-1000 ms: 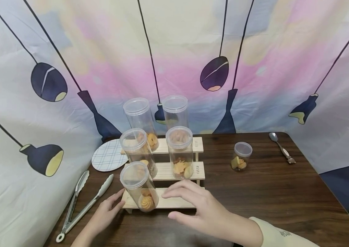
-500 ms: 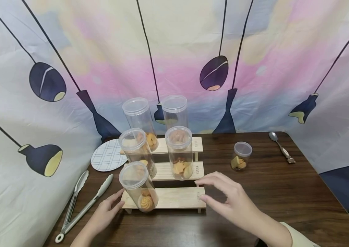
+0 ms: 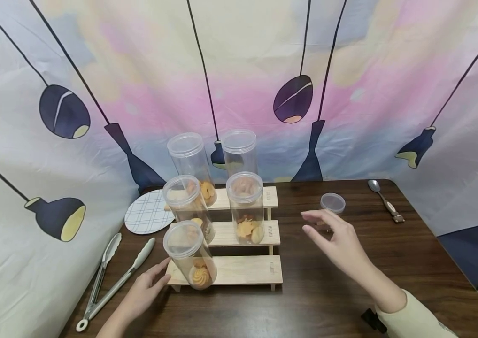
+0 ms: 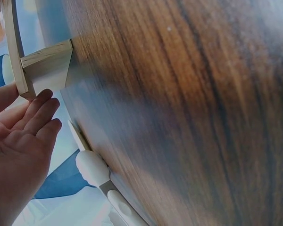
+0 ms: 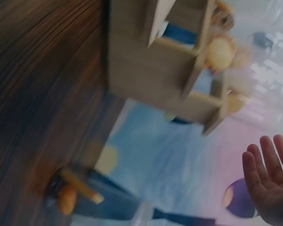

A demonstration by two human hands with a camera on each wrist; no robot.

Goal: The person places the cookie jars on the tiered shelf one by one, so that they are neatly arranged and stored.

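A three-step wooden display stand (image 3: 247, 270) holds several tall clear lidded jars of cookies. At the left end of its lowest step, my left hand (image 3: 148, 286) holds the corner, with the thumb and fingers (image 4: 41, 110) on either side of the plank. The front jar (image 3: 190, 256), with a swirled cookie inside, stands close beside that hand. My right hand (image 3: 338, 241) is in the air right of the stand, holding nothing, thumb and fingers apart. Behind it is a small lidded jar (image 3: 333, 203); the hand hides most of its body in the head view.
Metal tongs (image 3: 110, 291) with pale tips lie spread on the left of the dark wooden table (image 3: 239, 310). A round checked mat (image 3: 148, 213) lies behind them. A spoon (image 3: 384, 199) rests at the back right. A patterned cloth (image 3: 239, 84) hangs behind the table.
My right hand has moved right, from in front of the lowest step, past the stand's right end, to in front of the small jar. My left hand has stayed at the stand's corner.
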